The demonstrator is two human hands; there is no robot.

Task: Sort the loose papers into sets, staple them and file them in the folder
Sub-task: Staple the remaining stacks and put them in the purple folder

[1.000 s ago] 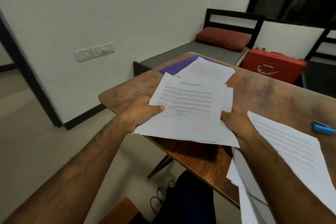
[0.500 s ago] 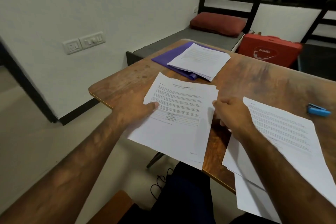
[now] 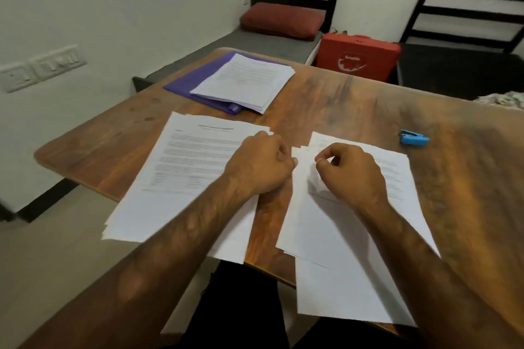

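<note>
A set of printed papers (image 3: 192, 156) lies on the wooden table (image 3: 340, 99) at the left, overhanging the near edge. My left hand (image 3: 261, 164) rests on its right side with the fingers curled, the fingertips at the left edge of the loose paper pile (image 3: 340, 235). Whether that hand pinches a sheet is hidden. My right hand (image 3: 351, 173) sits on the loose pile and pinches its top sheet near the upper left corner, which is lifted. A purple folder (image 3: 187, 82) lies further back with a paper stack (image 3: 246, 79) on it. To the right lies a blue stapler (image 3: 414, 139).
A red case (image 3: 357, 59) stands behind the table's far edge. A bench with a red cushion (image 3: 280, 20) runs along the left wall. A dark chair (image 3: 465, 17) stands at the back right. Both paper piles hang over the near table edge.
The left set has been laid down on the table. My left hand moved from its left edge to its right side. My right hand shifted onto the right pile.
</note>
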